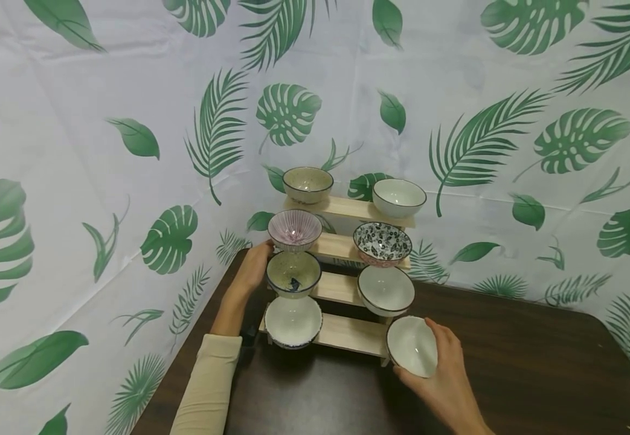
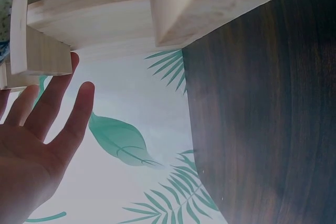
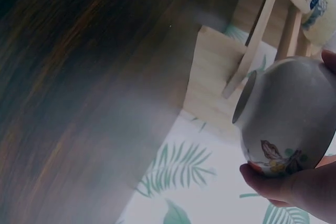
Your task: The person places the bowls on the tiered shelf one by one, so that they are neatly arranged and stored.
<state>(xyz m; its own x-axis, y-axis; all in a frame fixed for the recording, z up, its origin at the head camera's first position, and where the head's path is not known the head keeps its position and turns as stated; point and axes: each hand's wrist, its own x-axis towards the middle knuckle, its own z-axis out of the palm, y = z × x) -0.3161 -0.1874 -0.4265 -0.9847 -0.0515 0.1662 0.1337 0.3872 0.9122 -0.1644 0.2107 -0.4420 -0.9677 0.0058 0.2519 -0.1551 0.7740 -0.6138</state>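
My right hand holds a white bowl with a dark rim at the lower right end of a wooden tiered stand. In the right wrist view, thumb and fingers grip this bowl on opposite sides, and painted leaves and flowers show on its outside. My left hand is at the stand's left side, beside a purple striped bowl and an olive bowl. The left wrist view shows that hand with fingers extended and one fingertip against or very near the wood.
Other bowls stand on the tiers: a speckled beige one, a pale one, a black-and-white patterned one, a white one and another white one. The stand is on a dark wooden table against leaf-print cloth.
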